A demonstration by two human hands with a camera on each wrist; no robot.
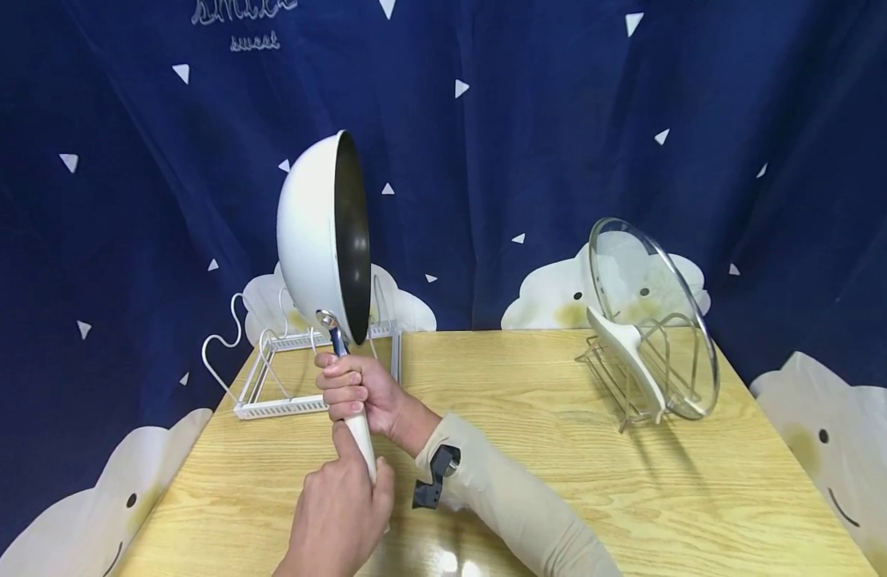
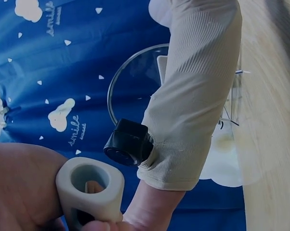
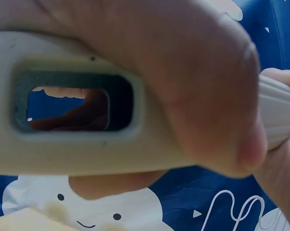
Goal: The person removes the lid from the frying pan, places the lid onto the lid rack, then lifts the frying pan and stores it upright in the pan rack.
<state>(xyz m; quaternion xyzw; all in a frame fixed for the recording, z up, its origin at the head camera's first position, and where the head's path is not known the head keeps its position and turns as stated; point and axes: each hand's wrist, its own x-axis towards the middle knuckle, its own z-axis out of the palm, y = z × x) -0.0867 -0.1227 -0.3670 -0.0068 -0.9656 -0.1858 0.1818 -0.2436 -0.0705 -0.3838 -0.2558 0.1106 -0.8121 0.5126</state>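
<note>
A white wok [image 1: 308, 228] with a dark inside is held up on edge, its opening turned to the right and its handle pointing down. My right hand [image 1: 362, 394] grips the upper part of the pale handle [image 1: 360, 435], just below the metal joint. Lower down, my left hand [image 1: 342, 509] holds the same handle near its end. In the left wrist view, the handle's end [image 2: 113, 190] with its hole shows beside my left palm. The right wrist view has my left thumb lying across the handle close up, with part of my right hand at the right edge.
Behind the wok stands a white wire rack [image 1: 273, 410] on the wooden table [image 1: 486, 385]. At the right, a glass lid [image 1: 706, 353] with a white handle [image 1: 634, 361] leans upright in a metal wire stand [image 1: 605, 377]. A dark blue curtain [image 1: 522, 160] hangs behind the table.
</note>
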